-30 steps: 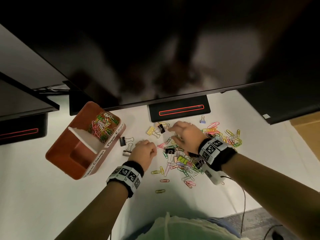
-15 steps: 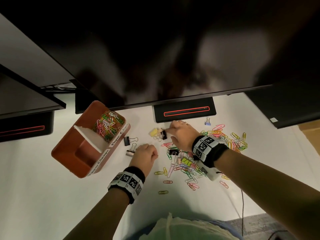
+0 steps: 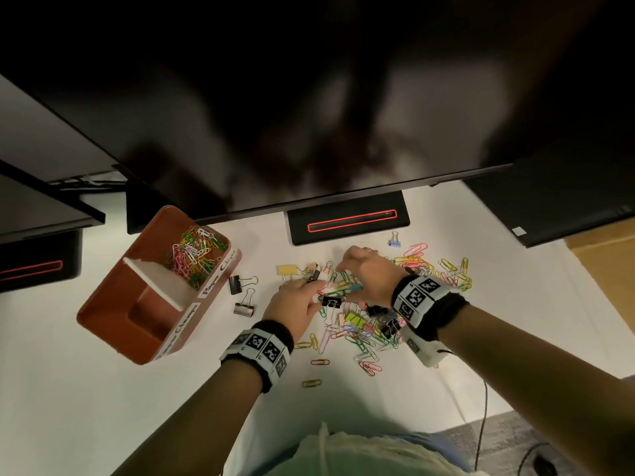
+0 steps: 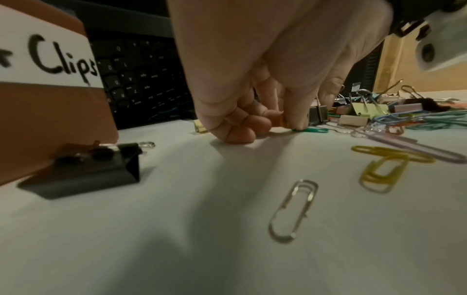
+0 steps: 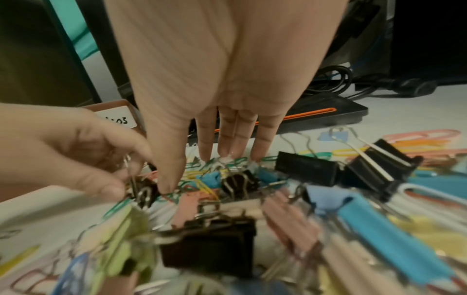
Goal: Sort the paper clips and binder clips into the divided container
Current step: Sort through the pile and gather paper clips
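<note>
- While both forearms reach over the white desk [image 3: 103,407], a few stray paper clips [image 3: 312,383] lie nearest the person, apart from the heap and likely easy to pick singly.
- Left hand [image 3: 292,304] rests knuckles-down at the heap's near edge, fingers curled, thumb and fingertip pinching what looks like the wire handle of a small black binder clip [image 3: 332,301]; the left wrist view shows only curled fingers with something yellowish inside, so what else it holds I cannot tell.
- Right hand [image 3: 369,273] hovers over the mixed pile [image 3: 364,324], fingers straight and pointing down, tips touching clips and gripping nothing, probably raking them apart so one can be singled out.
- Two black binder clips [image 3: 240,293] sit between heap and container, perhaps set close for dropping in.
- Orange divided container [image 3: 103,304] stands left: its far compartment holds coloured paper clips [image 3: 194,252], the near one looks empty, so binder clips are yet to go in.
</note>
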The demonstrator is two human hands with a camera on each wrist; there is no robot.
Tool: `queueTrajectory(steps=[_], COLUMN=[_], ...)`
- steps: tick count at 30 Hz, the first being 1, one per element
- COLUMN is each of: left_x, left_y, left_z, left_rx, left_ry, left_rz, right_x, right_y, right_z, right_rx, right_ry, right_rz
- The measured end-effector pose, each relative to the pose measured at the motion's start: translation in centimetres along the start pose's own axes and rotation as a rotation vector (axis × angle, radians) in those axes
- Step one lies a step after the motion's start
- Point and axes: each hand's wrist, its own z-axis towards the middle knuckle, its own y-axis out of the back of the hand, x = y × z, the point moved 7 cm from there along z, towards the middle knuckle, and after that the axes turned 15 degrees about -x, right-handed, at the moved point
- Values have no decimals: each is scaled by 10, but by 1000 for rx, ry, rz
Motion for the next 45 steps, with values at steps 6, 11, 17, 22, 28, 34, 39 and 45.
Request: queueTrajectory(steps=[6,11,17,22,28,34,39,45], left_x=[3,16,25,26,15,10,8,14], left_y=[8,11,18,22,9,3,2,22], left_z=[5,0,-5,-18,-22,-14,-16,-25], left_rx=[-125,-136,-125,-121,-115,-112,-54,-74], left_ry=[27,55,90,166,204,141,39,61], left_rz=[-7,-3,-44,-155,-141,-40,90,87], right_x=[18,16,11,12,14,17,21,33], right_y=[-21,-17,-15,-16,-11,4,16,31], right_z=[1,4,4,3,0,-6,-10,-8], right_rx=[69,61,59,84,59,-20,-65,-131], right_ry=[58,30,-29,-39,-82,-65,-40,-8], right_rz=[-60,-23,-16,-103,-58,3,97,112])
